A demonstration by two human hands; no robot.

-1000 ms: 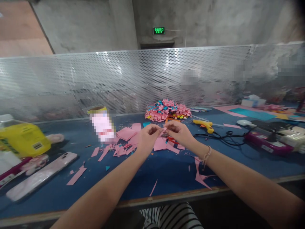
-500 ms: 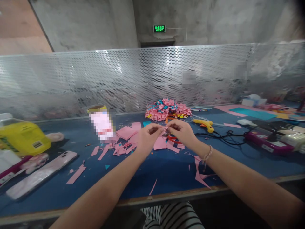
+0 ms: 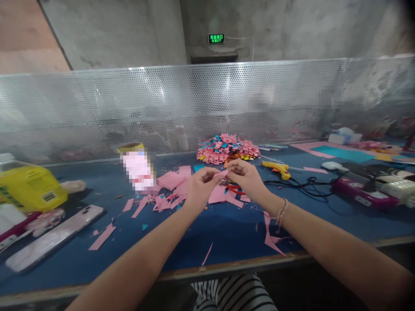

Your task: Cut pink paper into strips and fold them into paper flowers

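Note:
Between my two hands a small piece of pink paper [image 3: 221,174] is pinched, above the middle of the blue table. My left hand [image 3: 202,183] grips its left side with thumb and fingers. On the other side, my right hand [image 3: 244,175] pinches it close to the left fingertips. Below and around them lie pink paper pieces [image 3: 175,180], whole squares and scraps. Red-handled scissors [image 3: 235,189] are partly hidden under my right hand. Just beyond my hands sits a heap of pink, blue and yellow paper flowers [image 3: 227,149].
A yellow glue gun [image 3: 277,169] lies to the right, its black cable running to a purple power strip [image 3: 365,192]. At left are a phone [image 3: 55,237], a yellow bottle [image 3: 30,185] and a blurred-out phone screen [image 3: 138,170]. A perforated metal screen [image 3: 210,95] borders the back.
Both hands keep nearly the same place and grip. More of the pink paper shows between the fingertips now. The whole view has shifted very slightly.

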